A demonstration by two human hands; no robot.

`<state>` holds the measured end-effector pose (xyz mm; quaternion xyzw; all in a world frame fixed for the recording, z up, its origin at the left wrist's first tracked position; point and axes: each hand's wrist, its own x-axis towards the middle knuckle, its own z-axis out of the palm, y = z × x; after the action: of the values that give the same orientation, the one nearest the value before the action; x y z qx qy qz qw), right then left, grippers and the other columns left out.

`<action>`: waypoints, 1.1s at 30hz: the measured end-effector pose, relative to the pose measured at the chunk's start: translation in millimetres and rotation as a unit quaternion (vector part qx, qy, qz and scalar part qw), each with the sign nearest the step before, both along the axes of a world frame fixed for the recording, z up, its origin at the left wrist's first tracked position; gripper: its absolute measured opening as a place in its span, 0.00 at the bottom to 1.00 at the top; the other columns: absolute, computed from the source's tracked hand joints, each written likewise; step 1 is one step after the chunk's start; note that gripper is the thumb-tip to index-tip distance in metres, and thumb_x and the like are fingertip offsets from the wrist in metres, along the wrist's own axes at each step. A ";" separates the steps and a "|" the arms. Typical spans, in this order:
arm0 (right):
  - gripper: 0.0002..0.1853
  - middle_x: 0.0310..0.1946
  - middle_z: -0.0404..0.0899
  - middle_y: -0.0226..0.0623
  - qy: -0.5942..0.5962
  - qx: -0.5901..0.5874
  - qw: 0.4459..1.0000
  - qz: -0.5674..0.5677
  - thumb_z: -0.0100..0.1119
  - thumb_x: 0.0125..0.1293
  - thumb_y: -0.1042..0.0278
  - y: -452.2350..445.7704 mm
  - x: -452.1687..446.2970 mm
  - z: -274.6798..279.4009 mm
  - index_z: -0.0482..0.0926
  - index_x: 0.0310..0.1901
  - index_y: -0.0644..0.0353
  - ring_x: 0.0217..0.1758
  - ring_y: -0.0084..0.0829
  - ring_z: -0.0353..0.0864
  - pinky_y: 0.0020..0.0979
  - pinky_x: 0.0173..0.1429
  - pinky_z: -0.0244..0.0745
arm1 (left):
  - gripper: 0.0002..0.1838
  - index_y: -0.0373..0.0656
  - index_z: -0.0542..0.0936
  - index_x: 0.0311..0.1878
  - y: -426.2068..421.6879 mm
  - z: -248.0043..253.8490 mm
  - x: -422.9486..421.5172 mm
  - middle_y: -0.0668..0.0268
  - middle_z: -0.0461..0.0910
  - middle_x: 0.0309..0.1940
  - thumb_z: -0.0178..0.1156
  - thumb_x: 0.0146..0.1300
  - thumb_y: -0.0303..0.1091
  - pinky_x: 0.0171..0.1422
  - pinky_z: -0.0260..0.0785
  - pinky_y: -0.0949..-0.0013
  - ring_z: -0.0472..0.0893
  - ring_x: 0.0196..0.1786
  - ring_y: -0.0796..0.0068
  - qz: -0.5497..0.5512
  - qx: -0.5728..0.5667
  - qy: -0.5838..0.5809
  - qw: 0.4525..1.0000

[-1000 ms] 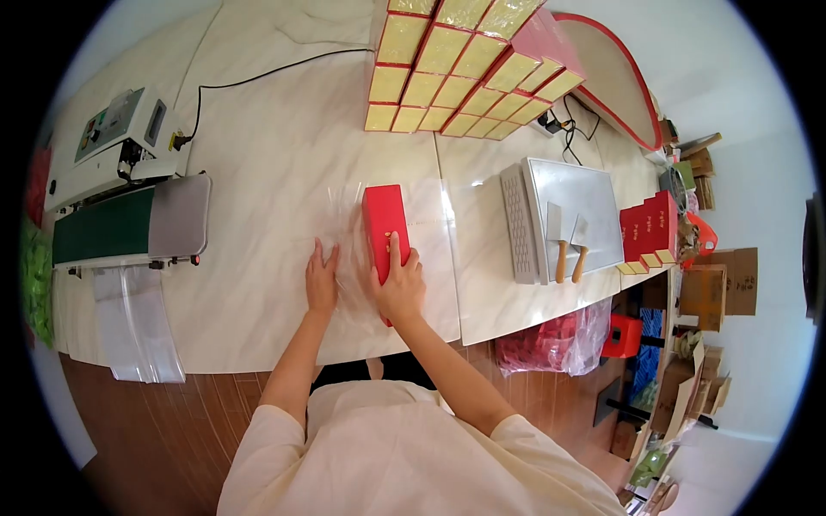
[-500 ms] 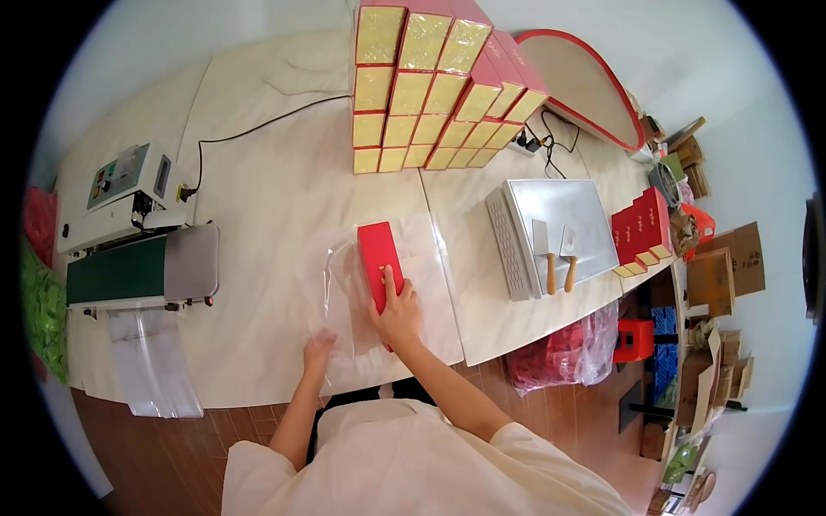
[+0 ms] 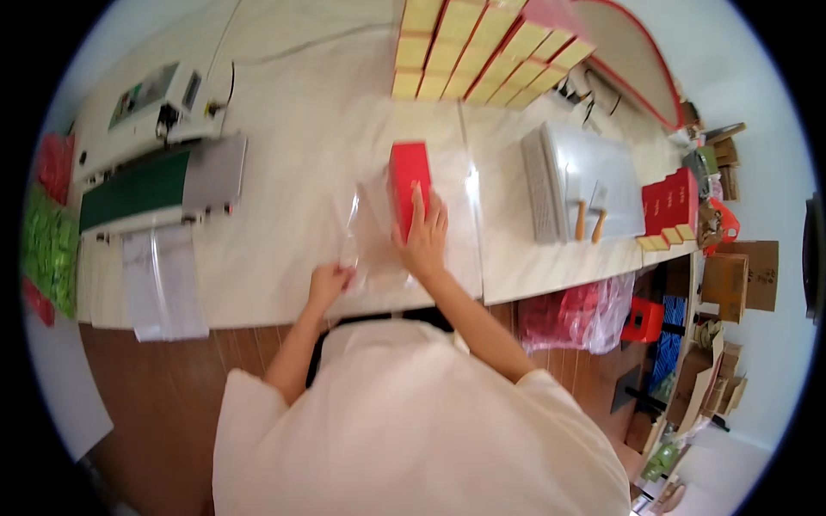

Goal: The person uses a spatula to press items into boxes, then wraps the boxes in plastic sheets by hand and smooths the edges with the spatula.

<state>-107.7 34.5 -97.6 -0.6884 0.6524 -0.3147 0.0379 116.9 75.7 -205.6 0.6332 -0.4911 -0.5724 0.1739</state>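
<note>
A long red box (image 3: 409, 172) lies on clear plastic film (image 3: 370, 232) on the table in front of me. My right hand (image 3: 424, 236) grips the box's near end, thumb on its left side and index finger stretched along the top. To the left and nearer to me, my left hand (image 3: 329, 284) pinches the near left edge of the film. The film looks like a loose sheet or bag; whether the box is inside it or on top I cannot tell.
Red boxes with gold ends (image 3: 443, 52) are stacked at the back. A sealing machine with a green belt (image 3: 138, 193) stands left, by a stack of plastic bags (image 3: 163, 284). A metal-topped heating plate (image 3: 594, 172) with two wooden-handled scrapers (image 3: 589, 219) stands right, near more red boxes (image 3: 671, 206).
My view has tilted, so the table and everything on it sit higher in the picture. My left hand's fingers now show closed on the film's edge. My right hand stays on the red box.
</note>
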 end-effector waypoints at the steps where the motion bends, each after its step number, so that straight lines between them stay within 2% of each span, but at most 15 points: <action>1: 0.45 0.65 0.60 0.58 -0.036 0.000 0.999 0.041 0.65 0.52 0.71 11.9 2.7 9.3 0.56 0.72 0.63 0.66 0.59 0.62 0.54 0.71 0.59 | 0.12 0.33 0.84 0.34 -5.6 22.2 -8.7 0.62 0.83 0.22 0.63 0.65 0.35 0.28 0.73 0.71 0.80 0.22 0.78 0.009 -0.033 0.011 0.999; 2: 0.42 0.64 0.61 0.57 -0.071 -0.008 0.994 0.079 0.65 0.52 0.74 21.3 4.6 12.1 0.58 0.70 0.63 0.65 0.59 0.63 0.53 0.69 0.61 | 0.12 0.33 0.83 0.33 -8.5 25.8 -16.6 0.63 0.83 0.22 0.63 0.65 0.35 0.27 0.73 0.72 0.80 0.22 0.78 0.031 -0.031 0.027 0.999; 5: 0.37 0.61 0.65 0.54 -0.081 0.025 0.985 0.152 0.65 0.51 0.77 58.1 10.0 -7.2 0.63 0.65 0.64 0.62 0.56 0.67 0.48 0.67 0.66 | 0.14 0.33 0.82 0.32 -15.7 24.4 -29.8 0.63 0.82 0.21 0.64 0.65 0.36 0.27 0.73 0.73 0.80 0.21 0.78 0.045 -0.041 0.036 0.997; 8: 0.36 0.58 0.67 0.52 -0.101 0.080 0.973 0.192 0.65 0.50 0.76 81.5 22.3 -21.9 0.64 0.64 0.64 0.60 0.54 0.69 0.45 0.65 0.68 | 0.16 0.34 0.82 0.30 -15.6 34.5 -38.4 0.64 0.81 0.20 0.65 0.65 0.40 0.26 0.73 0.73 0.79 0.20 0.78 0.053 -0.038 0.035 0.997; 9: 0.37 0.60 0.66 0.50 -0.090 0.114 0.973 0.178 0.68 0.51 0.78 87.4 24.3 -26.7 0.64 0.64 0.61 0.61 0.51 0.70 0.43 0.64 0.70 | 0.18 0.34 0.82 0.30 -13.4 38.5 -39.1 0.65 0.81 0.19 0.66 0.65 0.42 0.26 0.72 0.74 0.79 0.20 0.78 0.065 -0.022 0.039 0.997; 12: 0.38 0.60 0.66 0.51 -0.067 0.157 0.974 0.148 0.69 0.51 0.76 91.9 25.2 -40.9 0.63 0.65 0.61 0.60 0.50 0.70 0.42 0.64 0.70 | 0.20 0.36 0.82 0.29 -9.0 41.8 -37.9 0.66 0.78 0.17 0.66 0.64 0.46 0.25 0.71 0.74 0.77 0.19 0.78 0.066 -0.039 0.035 0.996; 16: 0.38 0.59 0.67 0.50 -0.045 0.152 0.979 0.130 0.69 0.51 0.74 88.7 24.0 -54.3 0.63 0.64 0.62 0.59 0.50 0.72 0.41 0.63 0.71 | 0.21 0.36 0.79 0.27 -6.1 39.1 -38.4 0.67 0.76 0.16 0.66 0.64 0.47 0.23 0.69 0.73 0.76 0.18 0.79 0.037 -0.062 -0.008 0.997; 19: 0.35 0.57 0.70 0.48 -0.041 0.189 0.974 0.117 0.69 0.52 0.71 87.5 29.9 -56.9 0.65 0.62 0.62 0.57 0.48 0.74 0.41 0.60 0.72 | 0.21 0.39 0.77 0.27 -3.8 30.7 -39.0 0.71 0.73 0.16 0.65 0.66 0.47 0.22 0.67 0.75 0.72 0.18 0.83 0.009 -0.087 -0.019 0.996; 21: 0.31 0.54 0.73 0.44 -0.045 0.198 0.970 0.135 0.69 0.52 0.69 86.5 33.2 -50.8 0.68 0.59 0.62 0.56 0.44 0.76 0.39 0.56 0.73 | 0.21 0.38 0.78 0.28 -4.6 20.8 -37.9 0.72 0.72 0.17 0.63 0.68 0.47 0.20 0.65 0.75 0.71 0.18 0.84 0.025 -0.092 -0.049 0.994; 23: 0.28 0.52 0.74 0.43 0.011 0.119 0.983 0.141 0.66 0.56 0.68 89.1 32.0 -55.6 0.69 0.58 0.62 0.54 0.41 0.77 0.38 0.54 0.73 | 0.20 0.38 0.79 0.28 -2.6 3.6 -31.8 0.71 0.74 0.20 0.60 0.70 0.46 0.20 0.63 0.76 0.70 0.18 0.84 0.057 -0.090 -0.004 0.994; 25: 0.23 0.49 0.75 0.41 0.017 0.138 0.980 0.140 0.61 0.59 0.68 92.0 33.4 -74.1 0.71 0.57 0.61 0.50 0.39 0.78 0.37 0.51 0.74 | 0.21 0.39 0.80 0.31 -4.2 11.2 -38.8 0.72 0.69 0.15 0.57 0.71 0.49 0.20 0.60 0.76 0.68 0.17 0.84 0.116 -0.038 0.030 0.992; 28: 0.19 0.44 0.76 0.40 0.074 0.159 0.978 0.115 0.58 0.59 0.67 85.4 32.1 -66.8 0.73 0.52 0.60 0.44 0.37 0.80 0.36 0.45 0.76 | 0.27 0.40 0.77 0.27 -4.5 6.6 -33.7 0.71 0.70 0.16 0.49 0.75 0.53 0.19 0.58 0.76 0.67 0.17 0.83 0.081 -0.076 -0.004 0.994; 30: 0.12 0.38 0.77 0.38 0.078 0.167 0.976 0.112 0.57 0.58 0.68 80.1 35.0 -56.0 0.76 0.45 0.58 0.37 0.36 0.81 0.36 0.38 0.77 | 0.30 0.40 0.76 0.26 -5.7 5.1 -33.4 0.71 0.70 0.16 0.46 0.76 0.56 0.20 0.57 0.76 0.67 0.17 0.83 0.049 -0.079 0.004 0.996; 32: 0.10 0.36 0.78 0.38 0.080 0.160 0.978 0.108 0.57 0.58 0.68 74.0 39.9 -51.9 0.76 0.42 0.58 0.35 0.36 0.82 0.36 0.37 0.77 | 0.35 0.40 0.75 0.25 -8.0 0.3 -35.6 0.71 0.70 0.15 0.39 0.76 0.61 0.22 0.57 0.75 0.67 0.17 0.82 0.080 -0.096 0.025 0.992; 33: 0.07 0.34 0.78 0.37 0.080 0.158 0.977 0.115 0.57 0.58 0.68 71.4 41.6 -50.2 0.76 0.39 0.57 0.33 0.35 0.82 0.36 0.35 0.77 | 0.35 0.40 0.75 0.25 -9.2 1.5 -35.9 0.71 0.70 0.15 0.39 0.76 0.61 0.22 0.57 0.75 0.67 0.17 0.82 0.075 -0.101 0.026 0.992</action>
<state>-66.1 105.9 -147.8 -0.7670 0.6114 -0.1448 0.1299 81.0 66.4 -204.1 0.6325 -0.4929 -0.5211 0.2923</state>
